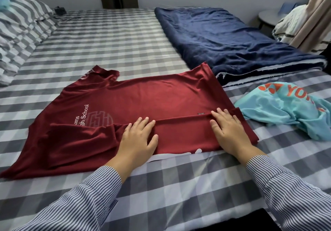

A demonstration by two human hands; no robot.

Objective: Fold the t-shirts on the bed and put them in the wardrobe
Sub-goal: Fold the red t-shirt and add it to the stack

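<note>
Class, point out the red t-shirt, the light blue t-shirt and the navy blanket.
red t-shirt (161, 96): head view, flat middle of its body.
light blue t-shirt (279, 105): head view, crumpled centre.
navy blanket (232, 39): head view, top surface.

The red t-shirt (143, 98) is lying with its near side folded over, and that flap is covering part of the white chest print, leaving only "ums" and "gh School" readable. The left hand (138, 137) and right hand (227, 130) are each hiding a patch of the flap. The small label (201, 113) at the fold edge is showing too small to read. The turquoise t-shirt (288, 105) is running off the right edge (its orange lettering breaking off after "YO").
</note>
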